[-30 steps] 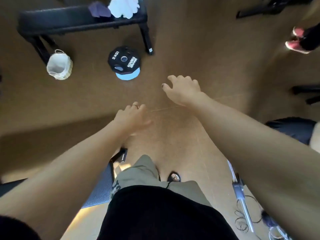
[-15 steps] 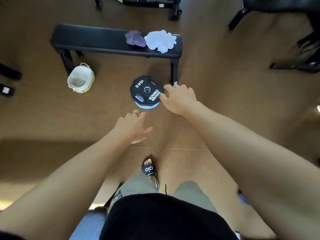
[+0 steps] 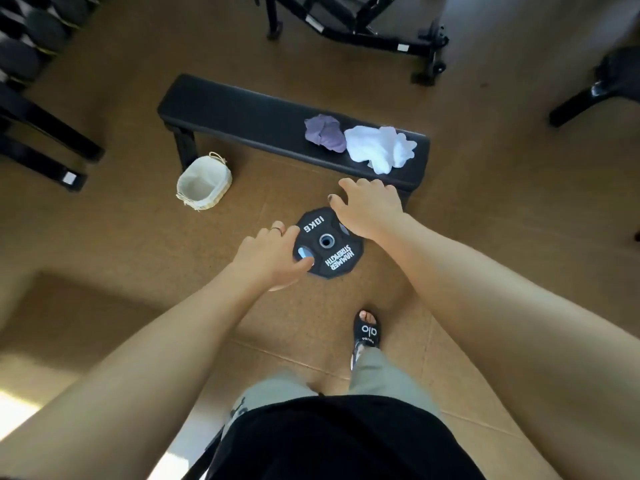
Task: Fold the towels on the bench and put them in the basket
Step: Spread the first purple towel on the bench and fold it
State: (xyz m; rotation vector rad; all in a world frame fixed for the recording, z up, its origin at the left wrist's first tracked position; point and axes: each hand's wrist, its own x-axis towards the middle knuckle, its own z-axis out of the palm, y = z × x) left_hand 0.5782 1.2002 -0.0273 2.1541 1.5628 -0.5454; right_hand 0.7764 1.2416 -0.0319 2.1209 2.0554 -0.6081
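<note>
Two crumpled towels lie on the right end of a black padded bench [image 3: 242, 112]: a purple towel [image 3: 325, 133] and a white towel [image 3: 379, 148] touching it on the right. A small cream basket [image 3: 204, 183] with a fabric lining stands on the floor by the bench's left leg, with nothing in it. My left hand [image 3: 268, 256] and my right hand [image 3: 369, 207] reach forward in the air, fingers loosely apart, holding nothing. The right hand is just short of the bench's near edge, below the white towel.
A black 10 kg weight plate [image 3: 329, 247] lies on the brown floor between my hands and the bench. Black gym equipment [image 3: 363, 26] stands behind the bench, a dumbbell rack [image 3: 31, 64] at far left, another frame [image 3: 595, 88] at right. My sandalled foot [image 3: 366, 330] steps forward.
The bench, towels and basket have come closer and lower in view as I walk toward them. Both hands stay stretched forward, holding nothing.
</note>
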